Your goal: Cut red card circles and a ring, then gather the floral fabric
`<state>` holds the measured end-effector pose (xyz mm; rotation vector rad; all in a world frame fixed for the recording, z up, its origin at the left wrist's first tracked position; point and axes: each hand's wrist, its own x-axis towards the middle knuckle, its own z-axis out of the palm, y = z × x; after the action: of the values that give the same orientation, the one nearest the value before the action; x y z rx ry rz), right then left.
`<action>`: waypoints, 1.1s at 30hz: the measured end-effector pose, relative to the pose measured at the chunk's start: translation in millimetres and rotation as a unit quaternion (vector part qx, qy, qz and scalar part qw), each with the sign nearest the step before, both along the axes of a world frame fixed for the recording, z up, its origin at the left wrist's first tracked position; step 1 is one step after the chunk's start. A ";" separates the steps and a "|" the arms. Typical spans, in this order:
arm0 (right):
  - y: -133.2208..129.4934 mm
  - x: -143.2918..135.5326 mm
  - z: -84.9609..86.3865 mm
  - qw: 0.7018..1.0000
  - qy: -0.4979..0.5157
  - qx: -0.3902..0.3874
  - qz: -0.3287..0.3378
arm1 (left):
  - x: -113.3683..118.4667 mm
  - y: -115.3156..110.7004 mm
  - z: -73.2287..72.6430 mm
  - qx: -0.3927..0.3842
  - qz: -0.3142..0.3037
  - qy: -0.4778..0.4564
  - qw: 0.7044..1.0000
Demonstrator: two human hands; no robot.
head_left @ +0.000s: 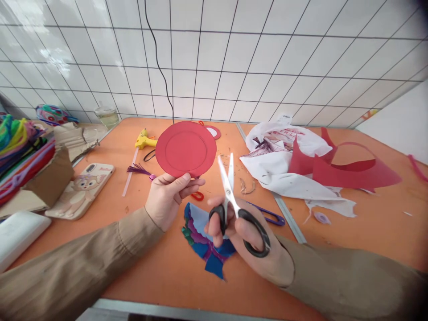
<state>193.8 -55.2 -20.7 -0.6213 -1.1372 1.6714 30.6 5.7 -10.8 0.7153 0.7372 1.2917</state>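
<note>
My left hand [169, 198] pinches the lower edge of a round red paper disc [186, 149], held up above the table. A smaller circle is drawn inside the disc. In my right hand [249, 240] is a pair of scissors [229, 189] with black handles, fingers through the loops. The blades point up and stand slightly apart, to the right of the disc and not touching it. Below, between my hands, lies a blue, purple and green cut piece [203, 236], partly hidden by my right hand.
On the orange table [160, 276], a yellow glue gun [144, 140], a purple tassel [140, 169] and a phone [82, 189] lie left. White fabric scraps [284, 174] and red paper offcuts [351, 174] are at right. A cardboard box [50, 174] holds colourful pipe cleaners.
</note>
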 end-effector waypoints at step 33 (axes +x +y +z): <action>42.6 4.3 33.2 0.978 -0.160 0.048 -0.123 | 1.5 -18.0 14.4 -0.055 -0.029 0.014 0.998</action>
<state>198.1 -12.6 12.4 -0.9537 -1.3001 1.3278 32.1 -12.3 3.6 0.6616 0.7979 1.1807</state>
